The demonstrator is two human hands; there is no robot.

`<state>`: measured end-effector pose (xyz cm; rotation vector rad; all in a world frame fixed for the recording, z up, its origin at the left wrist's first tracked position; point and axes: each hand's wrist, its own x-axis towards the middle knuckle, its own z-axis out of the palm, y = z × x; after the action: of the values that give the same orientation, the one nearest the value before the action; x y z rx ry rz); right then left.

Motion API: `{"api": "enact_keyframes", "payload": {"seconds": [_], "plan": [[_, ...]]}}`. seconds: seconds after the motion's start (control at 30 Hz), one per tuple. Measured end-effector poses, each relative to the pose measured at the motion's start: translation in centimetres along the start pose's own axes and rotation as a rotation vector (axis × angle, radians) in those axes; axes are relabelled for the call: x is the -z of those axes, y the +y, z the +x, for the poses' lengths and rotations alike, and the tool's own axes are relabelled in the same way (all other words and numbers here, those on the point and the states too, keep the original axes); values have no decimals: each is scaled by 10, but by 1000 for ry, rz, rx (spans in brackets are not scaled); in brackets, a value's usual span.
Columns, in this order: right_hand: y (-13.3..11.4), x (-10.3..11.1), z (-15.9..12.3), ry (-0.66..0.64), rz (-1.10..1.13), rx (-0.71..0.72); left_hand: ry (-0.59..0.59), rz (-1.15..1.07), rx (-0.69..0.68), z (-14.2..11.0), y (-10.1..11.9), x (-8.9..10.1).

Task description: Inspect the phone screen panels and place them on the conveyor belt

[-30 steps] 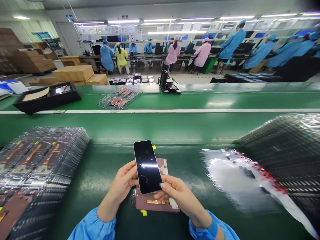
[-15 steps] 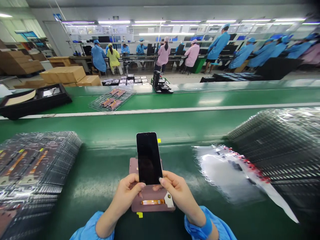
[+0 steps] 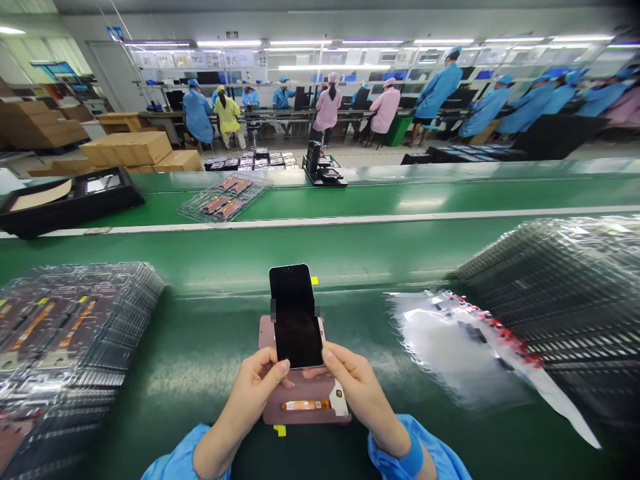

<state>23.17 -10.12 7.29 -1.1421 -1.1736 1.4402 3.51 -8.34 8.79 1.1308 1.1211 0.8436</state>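
Between both hands is a black phone screen [image 3: 299, 340] with a thin light edge, its dark face toward me and its top pointing away. My left hand [image 3: 257, 383] pinches the lower left corner between thumb and fingers. At the lower right corner my right hand [image 3: 353, 380] grips it the same way. Beneath it, a brownish-pink flat plate [image 3: 280, 415] lies on the green surface, partly covered by the screen and hands. An orange flex cable [image 3: 306, 405] and a white sticker [image 3: 339, 403] show on the plate. Yellow tabs stick out by its edges.
Stacked clear trays [image 3: 120, 293] with brown parts stand at left. To the right are clear plastic bags [image 3: 445, 340] with red marks and a tall stack of trays [image 3: 565, 287]. Another clear tray [image 3: 225, 200] and a black tray [image 3: 70, 200] lie beyond. Several people sit or stand behind.
The phone screen has shifted and tilted slightly to the left, with its top edge farther left. Both hands keep their hold on its lower corners. The plate beneath stays put.
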Motion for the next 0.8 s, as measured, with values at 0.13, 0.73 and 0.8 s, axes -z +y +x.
{"api": "enact_keyframes", "payload": {"seconds": [0.13,0.73,0.8], "plan": [[4,2,1,-20,148,-49,-8,-61,34,3,0,1],[5,2,2,42,95,-34,-75,-264,114,4,-2,2],[6,2,1,33,90,-28,-58,-240,92,4,-4,3]]}}
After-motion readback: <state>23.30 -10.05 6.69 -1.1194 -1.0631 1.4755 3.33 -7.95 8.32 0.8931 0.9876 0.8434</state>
